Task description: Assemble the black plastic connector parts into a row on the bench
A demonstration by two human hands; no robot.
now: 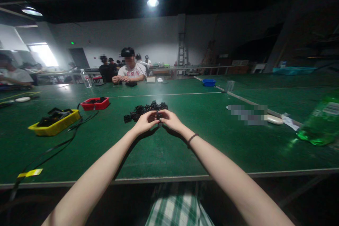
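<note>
My left hand (pixel 145 123) and my right hand (pixel 171 120) meet over the green table, fingers curled round a small black part (pixel 159 116). Both hands grip this part between thumb and fingers; its exact kind is too small to make out. Just beyond my hands lies a pile of similar small black parts (pixel 140 110), spread mostly to the left. Fingers hide some of the held part and the near side of the pile.
To the left stand a yellow bin (pixel 53 130) and a red bin (pixel 95 105) with black parts, cables (pixel 71 132) beside them. A green bottle (pixel 319 123) is at right, a blue bin (pixel 209 83) farther back. A person (pixel 131 72) sits across the table (pixel 169 155).
</note>
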